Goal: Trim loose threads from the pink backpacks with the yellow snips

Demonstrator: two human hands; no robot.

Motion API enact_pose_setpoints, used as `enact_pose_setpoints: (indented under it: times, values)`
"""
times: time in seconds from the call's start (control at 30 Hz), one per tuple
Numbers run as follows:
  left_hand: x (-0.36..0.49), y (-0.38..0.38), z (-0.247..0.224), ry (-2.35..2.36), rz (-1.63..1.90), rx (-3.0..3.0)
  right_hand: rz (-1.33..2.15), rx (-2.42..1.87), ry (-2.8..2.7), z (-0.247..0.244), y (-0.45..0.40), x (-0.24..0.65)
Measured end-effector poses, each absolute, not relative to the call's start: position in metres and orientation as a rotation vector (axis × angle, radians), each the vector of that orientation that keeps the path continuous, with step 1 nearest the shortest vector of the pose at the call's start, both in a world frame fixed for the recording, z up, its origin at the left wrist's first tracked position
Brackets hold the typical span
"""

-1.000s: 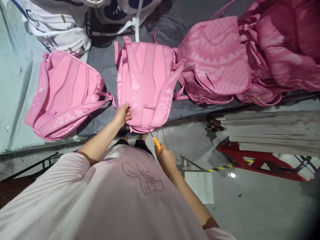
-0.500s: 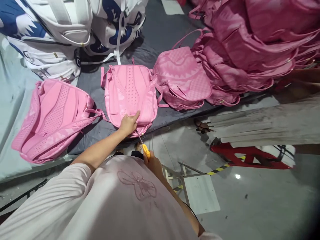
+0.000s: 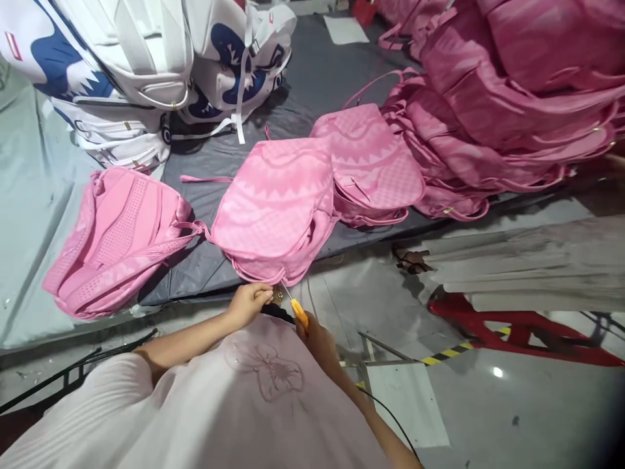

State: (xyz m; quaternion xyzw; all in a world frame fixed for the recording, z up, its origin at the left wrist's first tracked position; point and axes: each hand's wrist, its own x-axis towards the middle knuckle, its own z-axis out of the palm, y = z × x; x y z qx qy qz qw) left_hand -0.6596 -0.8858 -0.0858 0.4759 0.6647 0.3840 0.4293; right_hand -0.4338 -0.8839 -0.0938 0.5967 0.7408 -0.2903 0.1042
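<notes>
In front of me a pink backpack (image 3: pixel 276 202) lies with its patterned front face up, its bottom edge overhanging the table's near edge. My left hand (image 3: pixel 250 303) is just below that edge, its fingers bent and pinched together; whatever they hold is too small to make out. My right hand (image 3: pixel 317 342) is closed round a yellow-handled tool (image 3: pixel 299 315) with a thin metal tip. The tip points up at the backpack's lower edge and appears to reach it. What kind of tool it is cannot be made out.
Another pink backpack (image 3: pixel 120 241) lies straps-up on the left, one more (image 3: pixel 371 156) on the right beside a tall pink pile (image 3: pixel 512 111). White and blue backpacks (image 3: pixel 131 58) are stacked at the back left. A red metal frame (image 3: pixel 517 332) stands on the floor to the right.
The middle backpack has turned over, from its strap side up to its patterned front up. My left hand has come off its surface and drawn back towards me. The right hand still holds the tool.
</notes>
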Motion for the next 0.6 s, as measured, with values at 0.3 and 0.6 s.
enact_pose_setpoints:
  times: [0.3,0.6]
  values:
    - [-0.748,-0.814,-0.071,1.745,-0.026,2.108,-1.554,1.871,1.867,-0.113,-0.891,-0.389]
    - [-0.751,-0.734,0.038,2.148,0.805,1.645,-1.885,2.219,1.540,-0.076,-0.880,-0.336]
